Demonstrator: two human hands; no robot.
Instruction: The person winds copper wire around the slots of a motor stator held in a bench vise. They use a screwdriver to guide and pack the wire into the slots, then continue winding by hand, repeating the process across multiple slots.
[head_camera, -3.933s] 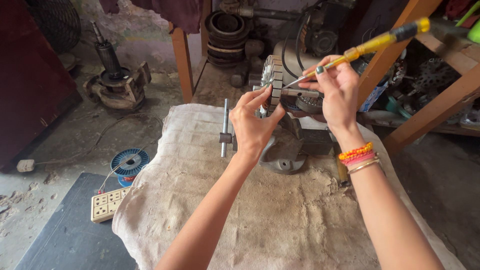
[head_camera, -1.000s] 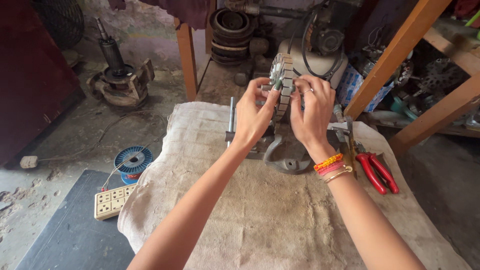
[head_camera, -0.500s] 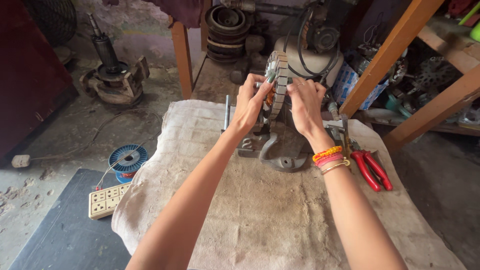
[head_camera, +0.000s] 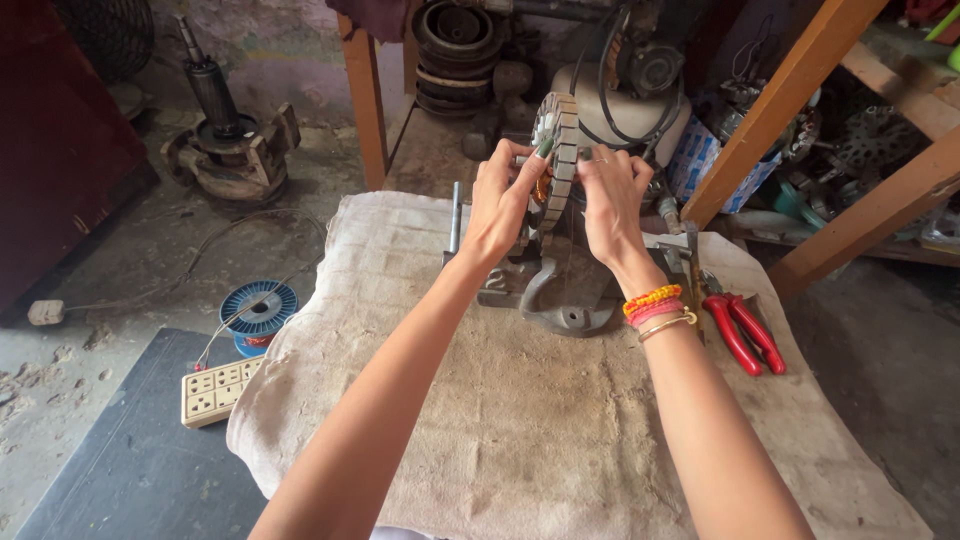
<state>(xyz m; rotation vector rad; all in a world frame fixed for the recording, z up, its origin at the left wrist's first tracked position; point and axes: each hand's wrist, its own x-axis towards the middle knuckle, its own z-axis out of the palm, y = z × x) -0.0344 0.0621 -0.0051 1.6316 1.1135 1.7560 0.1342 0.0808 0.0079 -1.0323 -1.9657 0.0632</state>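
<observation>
The grip of both hands is closed on the stator core (head_camera: 556, 150), a ribbed metal ring standing on edge in a grey metal stand (head_camera: 560, 300): the left hand (head_camera: 500, 205) pinches its left face and the right hand (head_camera: 612, 200) its right face, fingertips at the rim. The stand rests on the cloth-covered table (head_camera: 520, 430). Red-handled pliers (head_camera: 742, 330) lie just right of the stand, while a blue wire spool (head_camera: 258, 308) and a cream power strip (head_camera: 218, 390) sit on the floor well to its left.

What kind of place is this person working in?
Most likely a small motor repair workshop. Both hands hold a slotted stator ring clamped upright on a cloth-covered bench, with red-handled pliers beside it, a spool of wire and old motor parts on the floor.
</observation>
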